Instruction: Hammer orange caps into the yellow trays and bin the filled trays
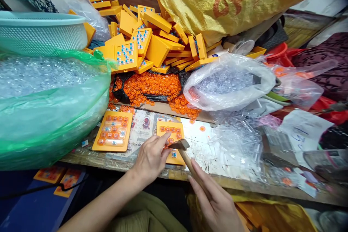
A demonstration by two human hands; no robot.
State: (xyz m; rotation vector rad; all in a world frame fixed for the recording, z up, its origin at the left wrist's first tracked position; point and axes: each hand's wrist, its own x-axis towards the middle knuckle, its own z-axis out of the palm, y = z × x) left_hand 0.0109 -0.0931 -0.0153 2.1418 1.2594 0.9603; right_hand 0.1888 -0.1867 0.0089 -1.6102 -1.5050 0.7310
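Cluttered wooden workbench (209, 152), its pale, scuffed surface spreading beyond both hands. Just past the left hand's fingers lies a flat, rectangular yellow plastic board (181, 159) with rounded corners. Orange, ring-shaped pieces line its far part in rows under clear, shiny covers; a small blue-and-white piece shows near its closer edge. The left hand (149, 157) rests on the board's left side, thumb and fingers curled close together. The right hand (214, 199) grips a small hammer (190, 161) with a pale wooden handle and dark metal head, the head just beside the left fingertips.

Left of the left hand sits a similar, fuller yellow board (108, 148). Farther beyond the hands spill loose orange plastic rings (152, 85).

Fingers and hammer head hide the first board's middle, so whether the left fingertips pinch anything, or the head touches the board, I cannot tell. The handle's end disappears inside the right hand, whose wrist is cut off below.
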